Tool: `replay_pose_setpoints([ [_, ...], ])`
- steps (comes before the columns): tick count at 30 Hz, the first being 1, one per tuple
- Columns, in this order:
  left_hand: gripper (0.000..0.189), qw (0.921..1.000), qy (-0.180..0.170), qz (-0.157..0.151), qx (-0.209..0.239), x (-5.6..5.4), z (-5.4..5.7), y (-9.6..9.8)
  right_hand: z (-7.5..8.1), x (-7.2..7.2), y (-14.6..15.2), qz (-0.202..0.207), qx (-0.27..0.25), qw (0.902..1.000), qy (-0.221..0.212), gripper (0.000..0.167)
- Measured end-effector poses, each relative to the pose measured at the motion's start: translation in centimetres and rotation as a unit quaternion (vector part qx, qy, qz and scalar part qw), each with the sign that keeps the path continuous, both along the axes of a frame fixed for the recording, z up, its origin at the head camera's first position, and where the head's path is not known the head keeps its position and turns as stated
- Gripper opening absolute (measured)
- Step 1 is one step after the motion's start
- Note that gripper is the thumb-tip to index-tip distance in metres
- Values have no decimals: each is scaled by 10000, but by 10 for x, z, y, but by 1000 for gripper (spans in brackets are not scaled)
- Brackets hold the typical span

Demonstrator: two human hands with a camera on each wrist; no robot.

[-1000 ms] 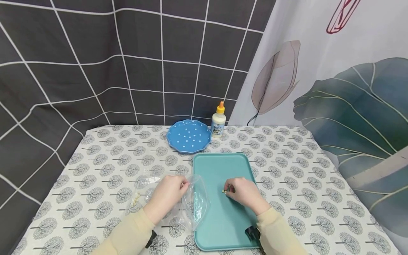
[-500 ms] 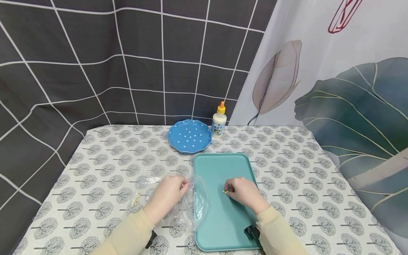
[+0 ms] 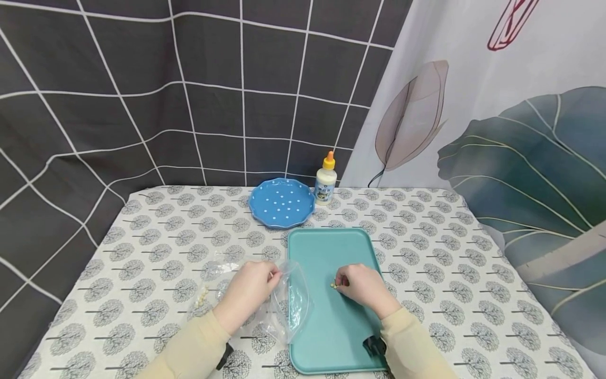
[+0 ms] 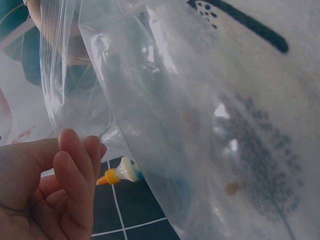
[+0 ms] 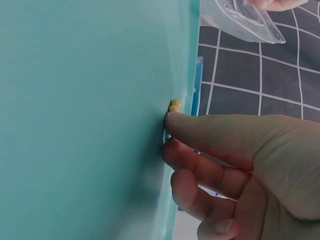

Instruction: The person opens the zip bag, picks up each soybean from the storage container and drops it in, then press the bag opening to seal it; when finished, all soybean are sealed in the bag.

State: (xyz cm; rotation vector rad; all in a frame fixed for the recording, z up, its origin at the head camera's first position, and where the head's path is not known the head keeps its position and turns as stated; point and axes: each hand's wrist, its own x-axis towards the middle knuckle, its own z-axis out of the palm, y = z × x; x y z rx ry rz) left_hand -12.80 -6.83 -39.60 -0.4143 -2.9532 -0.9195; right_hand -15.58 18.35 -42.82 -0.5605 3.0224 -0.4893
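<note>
My left hand (image 3: 253, 281) pinches the rim of a clear plastic bag (image 3: 295, 300) between thumb and fingers. Several pale yellow beans (image 3: 202, 296) show through the bag's far left part, which lies on the tablecloth. Over the teal tray (image 3: 326, 339) is my right hand (image 3: 362, 287), its fingers bent and its fingertips low at the surface. Right beside the thumb tip, small yellow beans (image 5: 175, 105) sit on the tray in the right wrist view. Between thumb and index finger a small gap shows, and I see no bean held there.
Behind the tray stands a blue plate (image 3: 281, 202) with white dots. To its right is a small white bottle (image 3: 324, 181) with a yellow and orange nozzle. A tree-print cloth (image 3: 454, 316) covers the table. Dark checked fabric (image 3: 203, 95) hangs behind.
My right fingertips have shifted slightly to the right, and the beans beside them show a little more clearly. The left hand and the bag have hardly moved.
</note>
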Motion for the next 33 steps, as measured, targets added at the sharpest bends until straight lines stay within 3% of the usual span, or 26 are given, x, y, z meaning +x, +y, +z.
replay_pose_setpoints([
  [10,11,9999,91,-17,-61,0,-1,0,0,1,0,61,13,9999,104,21],
  [24,12,10000,-36,-14,-6,0,0,1,4,4,-3,47,30,9998,173,18],
  [33,12,10000,-38,-54,75,2,2,2,13,11,-11,399,-317,9984,252,13],
])
